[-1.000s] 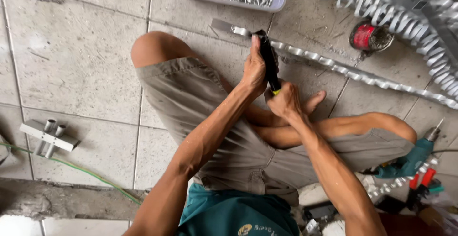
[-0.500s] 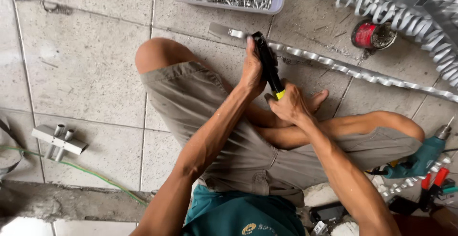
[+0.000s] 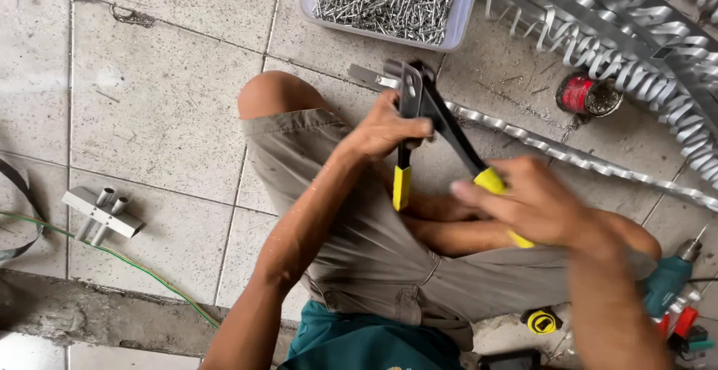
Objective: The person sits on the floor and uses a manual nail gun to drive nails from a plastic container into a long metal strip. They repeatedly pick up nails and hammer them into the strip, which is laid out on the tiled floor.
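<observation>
Handles of our black rivet tool (image 3: 422,108) now stand spread where they were together, our left hand (image 3: 385,127) fingers wrapped on one, right hand (image 3: 538,205) fingers on the other, over the twisted metal strip (image 3: 568,157) on the floor, reopened.

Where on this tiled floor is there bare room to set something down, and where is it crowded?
Bare tiles lie left of the bent knee, between the rivet tub and the small metal bracket. Crowded: right side, with twisted metal strips, red spool and drill. Both hands hold the riveter.
</observation>
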